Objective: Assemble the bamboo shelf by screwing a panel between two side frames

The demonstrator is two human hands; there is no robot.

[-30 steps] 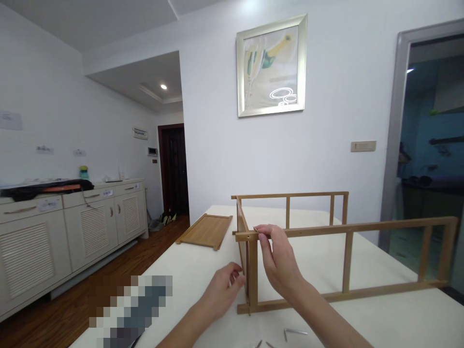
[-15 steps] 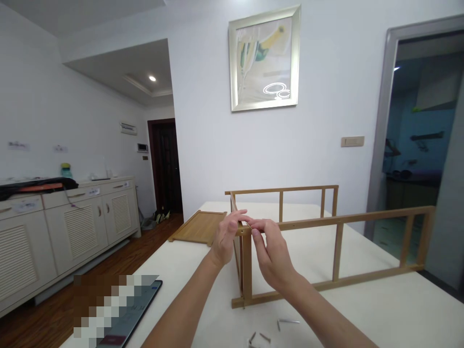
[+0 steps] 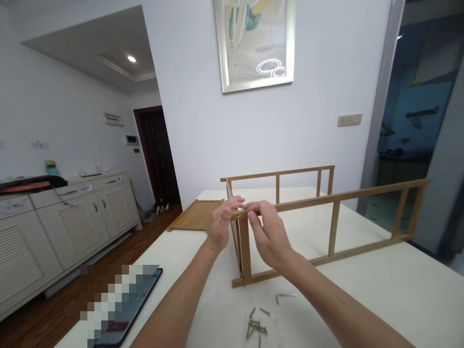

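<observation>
A light wooden frame (image 3: 337,220) of rails and slats stands upright on a white table (image 3: 380,295). My left hand (image 3: 219,226) grips the frame's top near corner from the left, fingers curled over the joint. From the right, my right hand (image 3: 266,233) pinches at the same corner, thumb and fingers pressed together on the top rail; whether a small part sits between them I cannot make out. A second slatted side (image 3: 279,181) stands behind, joined by a short panel (image 3: 235,227).
Several screws (image 3: 256,324) and an L-shaped hex key (image 3: 285,296) lie on the table near me. A flat wooden board (image 3: 195,215) rests at the far left edge. A tablet (image 3: 125,309) lies at the left. White cabinets (image 3: 65,222) line the left wall.
My left hand rose from the lower post to the frame's top corner and joined my right hand there. The camera tilted down, bringing the screws into view.
</observation>
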